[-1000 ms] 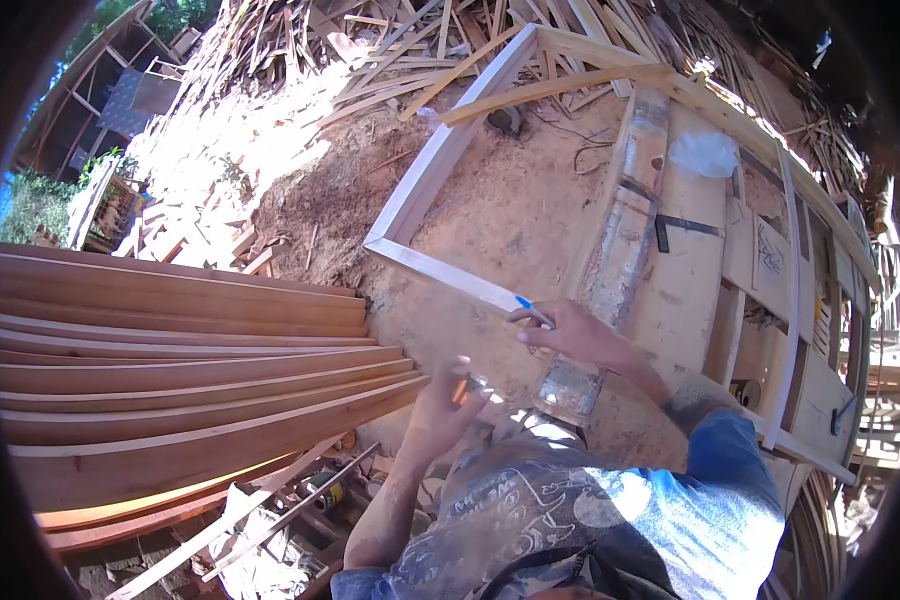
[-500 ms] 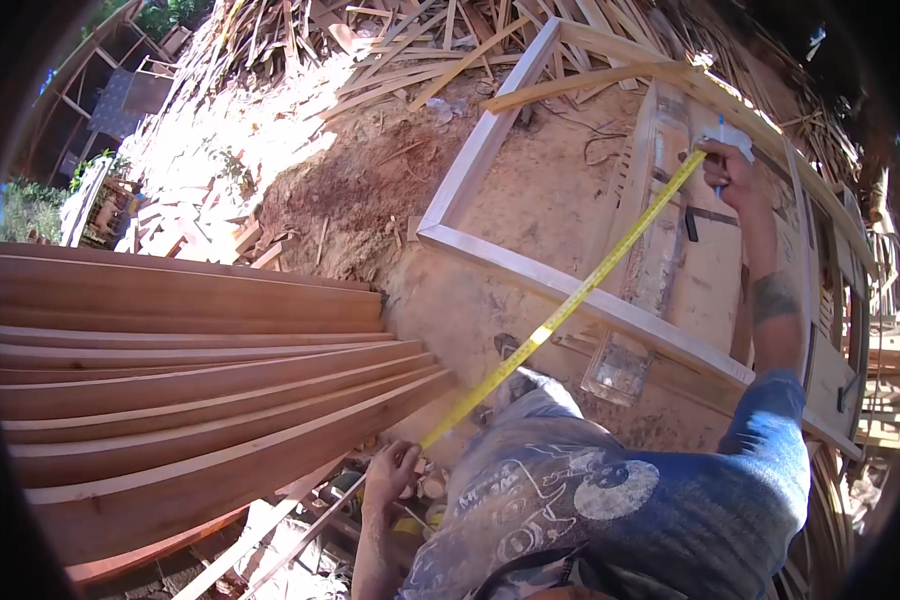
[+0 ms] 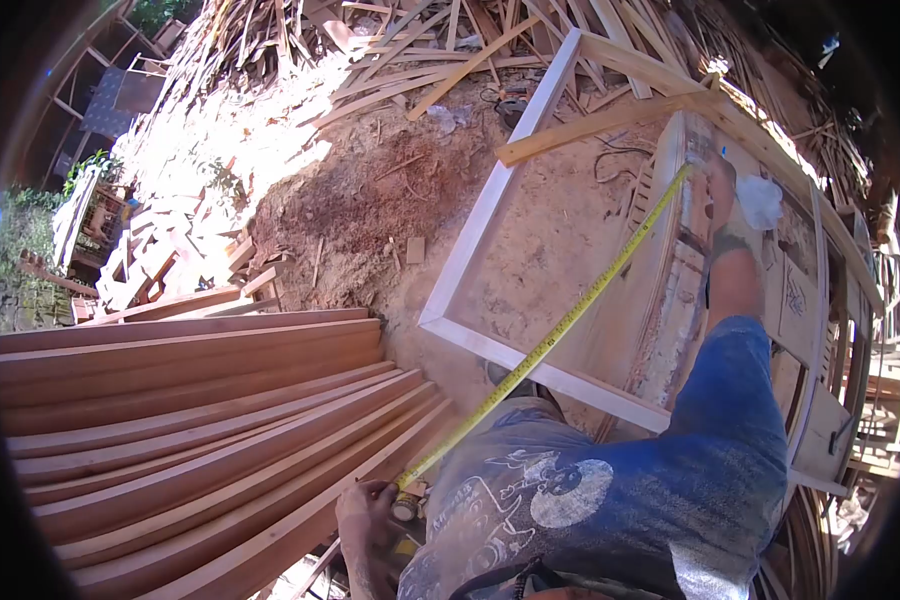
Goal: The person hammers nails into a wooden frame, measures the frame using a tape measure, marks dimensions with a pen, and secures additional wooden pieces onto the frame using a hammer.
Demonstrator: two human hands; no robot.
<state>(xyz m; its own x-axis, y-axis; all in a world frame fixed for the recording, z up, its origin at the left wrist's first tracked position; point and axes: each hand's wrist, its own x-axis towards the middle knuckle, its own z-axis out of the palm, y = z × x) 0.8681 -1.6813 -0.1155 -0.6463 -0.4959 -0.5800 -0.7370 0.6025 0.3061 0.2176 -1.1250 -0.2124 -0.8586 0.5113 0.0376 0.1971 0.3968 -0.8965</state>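
In the head view, the left hand [image 3: 366,512] is between 6 and 7 o'clock, its fingers clamped on the lower end of a long, thin yellow measuring tape [image 3: 570,318]. The tape runs taut toward 2 o'clock, where the right hand [image 3: 718,195] has its blurred fingers curled in and clamped on the upper end. It passes across the lower rail of a pale, rectangular wooden frame [image 3: 466,250], which spans 1 to 4 o'clock; whether they touch, I cannot tell. A light-brown flat board [image 3: 600,128] lies slantwise across the frame's upper part. A crumpled clear plastic bag [image 3: 760,203] is just beside the right hand, on its 3 o'clock side. Long reddish-brown planks [image 3: 185,385] fill 7 to 9 o'clock, near the left hand.
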